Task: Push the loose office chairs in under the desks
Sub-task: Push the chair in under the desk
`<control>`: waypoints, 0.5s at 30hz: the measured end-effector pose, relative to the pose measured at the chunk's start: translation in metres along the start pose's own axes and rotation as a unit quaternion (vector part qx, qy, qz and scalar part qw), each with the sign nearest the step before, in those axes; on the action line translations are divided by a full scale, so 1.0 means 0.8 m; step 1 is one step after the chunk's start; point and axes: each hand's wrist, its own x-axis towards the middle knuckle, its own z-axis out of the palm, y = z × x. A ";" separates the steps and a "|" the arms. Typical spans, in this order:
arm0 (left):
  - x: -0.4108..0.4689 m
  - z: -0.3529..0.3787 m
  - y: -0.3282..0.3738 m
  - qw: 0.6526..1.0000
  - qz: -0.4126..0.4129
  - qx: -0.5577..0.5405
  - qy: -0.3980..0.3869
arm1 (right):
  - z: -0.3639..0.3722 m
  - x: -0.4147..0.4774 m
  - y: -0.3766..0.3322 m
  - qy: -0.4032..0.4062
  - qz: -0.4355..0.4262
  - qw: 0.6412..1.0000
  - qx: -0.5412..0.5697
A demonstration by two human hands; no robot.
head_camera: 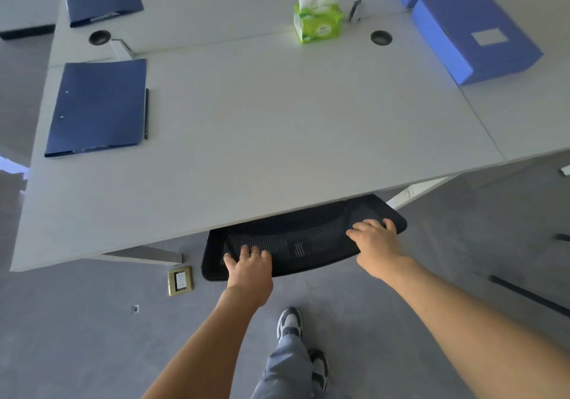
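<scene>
A black mesh office chair back (302,238) shows just past the front edge of the white desk (277,127); the seat and base are hidden under the desktop. My left hand (249,267) grips the top of the backrest near its left end. My right hand (374,238) grips the top near its right end. Both arms are stretched forward.
On the desk lie a dark blue folder (98,105) at the left, a green tissue pack (317,19) at the back and blue file boxes (475,35) at the right. A brass floor socket (180,280) sits left of the chair. My feet (290,324) stand on grey floor.
</scene>
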 end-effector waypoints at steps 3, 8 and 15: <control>0.005 0.003 0.006 1.000 0.001 0.007 -0.002 | 0.000 0.009 0.006 0.009 -0.010 1.000 -0.007; 0.011 0.000 0.008 1.000 0.010 0.018 -0.017 | -0.004 0.016 0.015 0.001 -0.025 1.000 -0.008; 0.002 -0.010 0.010 1.000 0.003 0.009 0.009 | -0.004 0.014 0.016 0.020 -0.021 0.999 0.017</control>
